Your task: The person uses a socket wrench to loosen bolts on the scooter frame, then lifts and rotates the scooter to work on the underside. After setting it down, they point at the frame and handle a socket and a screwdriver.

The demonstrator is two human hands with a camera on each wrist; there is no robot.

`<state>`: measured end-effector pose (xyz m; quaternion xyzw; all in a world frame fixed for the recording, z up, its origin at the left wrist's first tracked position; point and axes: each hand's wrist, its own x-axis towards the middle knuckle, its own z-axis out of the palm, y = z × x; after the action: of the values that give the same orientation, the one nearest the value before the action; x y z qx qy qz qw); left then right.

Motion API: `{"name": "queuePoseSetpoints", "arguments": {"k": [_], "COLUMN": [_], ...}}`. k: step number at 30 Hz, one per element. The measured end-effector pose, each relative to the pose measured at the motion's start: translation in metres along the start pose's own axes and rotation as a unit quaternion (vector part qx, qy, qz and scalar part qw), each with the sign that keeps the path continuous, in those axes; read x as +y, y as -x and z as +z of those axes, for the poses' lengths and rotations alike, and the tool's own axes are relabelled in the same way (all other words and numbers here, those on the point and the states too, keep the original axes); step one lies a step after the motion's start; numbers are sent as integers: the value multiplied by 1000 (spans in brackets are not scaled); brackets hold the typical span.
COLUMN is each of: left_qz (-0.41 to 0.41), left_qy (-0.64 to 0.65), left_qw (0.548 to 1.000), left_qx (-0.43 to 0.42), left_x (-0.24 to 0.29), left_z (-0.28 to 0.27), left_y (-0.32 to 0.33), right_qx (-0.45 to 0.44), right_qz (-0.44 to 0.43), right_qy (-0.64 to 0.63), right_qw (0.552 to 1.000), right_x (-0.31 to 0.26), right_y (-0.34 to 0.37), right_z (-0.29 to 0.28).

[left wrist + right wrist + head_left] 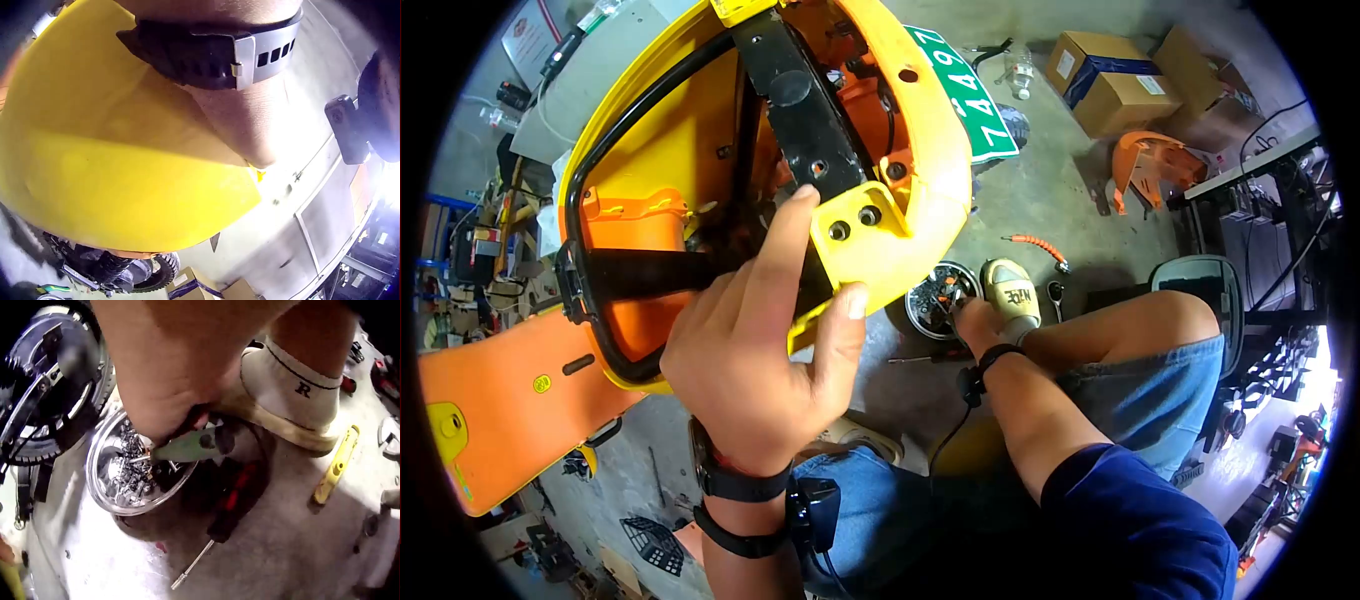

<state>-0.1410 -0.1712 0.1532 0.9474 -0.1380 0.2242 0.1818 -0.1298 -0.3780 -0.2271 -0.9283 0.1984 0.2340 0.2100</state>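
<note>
My left hand [745, 330] rests against a large yellow plastic cover [940, 130], its index fingertip at a black metal bracket [785, 90] and its thumb over the cover's lower edge. Two bolt holes show in the yellow corner beside that thumb. In the left wrist view, the cover [125, 187] fills much of the picture and the left fingers are hidden. Lower down, my right hand [978, 325] reaches over a round metal bowl [94, 484] of small screws [134, 478]. It holds a green-handled screwdriver [187, 448], whose shaft points into the bowl.
A red-and-black driver [228, 503] and a yellow utility knife [337, 465] lie on the floor around my shoe. An orange flexible shaft [1040, 245] and a ratchet [1056, 298] are nearby. Cardboard boxes [1110, 80] and a broken orange shell [1155, 165] stand farther off.
</note>
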Motion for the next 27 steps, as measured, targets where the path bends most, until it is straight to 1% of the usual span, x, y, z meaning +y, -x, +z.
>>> {"name": "queuePoseSetpoints", "arguments": {"k": [2,4,5,6,8,9,12,14,16,18,20,21,22,24,25,27], "left_qz": [8,39,26,25,30,76,71,68,67,82,69,55,57,47,45,46], "left_qy": [-18,-40,-45,-46,-46,-56,-59,-62,-62,-48,-43,-41,-39,-41,-41,-50], "left_qw": [1000,998,999,998,998,994,995,995,995,993,995,996,996,997,997,996], "left_qx": [-8,7,-15,-19,-8,52,47,46,47,66,59,48,55,55,56,54], "left_x": [-2,-3,-2,-2,-3,-11,-9,-8,-7,-9,-7,-6,-5,-5,-6,-5], "left_z": [0,1,-1,0,2,9,7,6,7,9,7,6,5,6,6,5], "left_y": [-1,-1,-1,0,0,0,-1,0,0,-1,0,-1,-1,0,0,0], "right_qx": [-22,-36,-50,-54,-58,-59,-46,-45,-49,-52,19,47,53,105,157,158], "right_qz": [12,32,30,32,57,58,55,87,93,98,-9,-64,-67,-199,-232,-246], "right_qy": [15,11,31,31,20,19,-21,-38,-45,-51,-111,-156,-155,-206,-192,-193], "right_qw": [1000,999,998,998,996,996,997,994,993,993,994,985,984,952,941,936], "right_x": [-8,-12,-18,-22,-33,-28,-16,-18,-19,-19,-10,-5,-3,-1,-6,-14], "right_y": [-8,-4,-2,1,8,2,-20,-21,-14,-6,3,4,5,6,11,18], "right_z": [4,-2,-8,-13,-27,-19,12,11,-2,-12,-15,-14,-14,-14,-17,-25]}}
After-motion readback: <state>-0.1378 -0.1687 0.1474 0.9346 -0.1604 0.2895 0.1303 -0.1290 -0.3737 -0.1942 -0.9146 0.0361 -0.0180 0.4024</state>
